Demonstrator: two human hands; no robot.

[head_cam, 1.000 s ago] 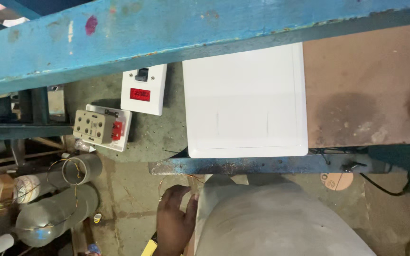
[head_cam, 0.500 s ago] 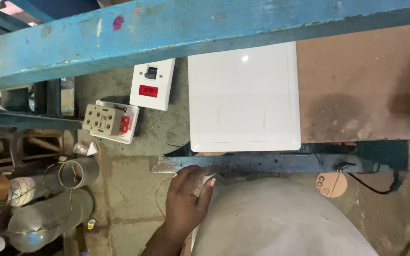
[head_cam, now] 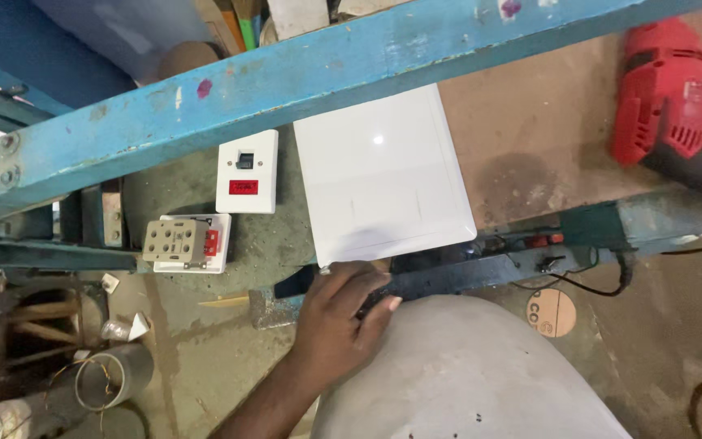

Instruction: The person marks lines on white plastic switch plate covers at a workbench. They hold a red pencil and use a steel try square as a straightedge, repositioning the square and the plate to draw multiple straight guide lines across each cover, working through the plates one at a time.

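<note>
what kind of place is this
Most likely an electrical or repair workshop: a red power drill lies on a worn bench, loose white switch and socket units sit beside a white panel, and the blue metal frame is chipped.

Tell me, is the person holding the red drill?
No: the red drill lies alone at the bench's far right, while the left hand rests at the near edge below the white panel.

Workshop: worn blue steel bench point(head_cam: 302, 73), red power drill point(head_cam: 664, 97), loose electrical switches point(head_cam: 245, 172).
</note>
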